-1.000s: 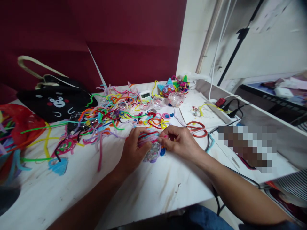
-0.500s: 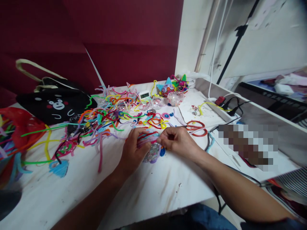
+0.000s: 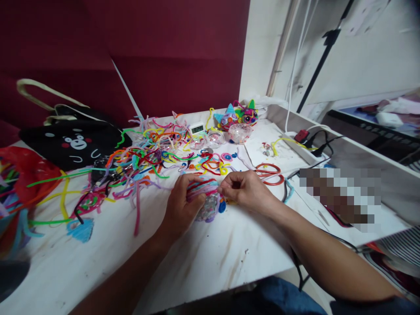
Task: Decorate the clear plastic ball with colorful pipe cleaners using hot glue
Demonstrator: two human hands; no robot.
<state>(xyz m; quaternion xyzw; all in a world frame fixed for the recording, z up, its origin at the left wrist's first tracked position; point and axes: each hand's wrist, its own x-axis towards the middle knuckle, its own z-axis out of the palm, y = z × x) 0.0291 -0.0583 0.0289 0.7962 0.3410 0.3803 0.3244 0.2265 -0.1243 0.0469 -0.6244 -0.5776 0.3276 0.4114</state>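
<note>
My left hand (image 3: 181,205) is wrapped around a clear glittery ball (image 3: 207,206) wound with pink and purple pipe cleaners, holding it just above the white table (image 3: 210,258). My right hand (image 3: 244,190) is closed in a pinch on a pipe cleaner end at the ball's right side. A big tangle of coloured pipe cleaners (image 3: 144,157) lies just behind my left hand. Red pipe-cleaner loops (image 3: 269,173) lie behind my right hand.
A black bear-print bag (image 3: 74,142) and a red plastic bag (image 3: 22,175) sit at the left. At the back stand a small digital timer (image 3: 197,128), clear balls (image 3: 240,132) and a colourful pipe-cleaner figure (image 3: 239,115). Cables and a power strip (image 3: 308,142) run along the right.
My hands stay on the ball; the right hand has shifted slightly, pinching the pipe cleaner closer to the ball. The view has drifted a little.
</note>
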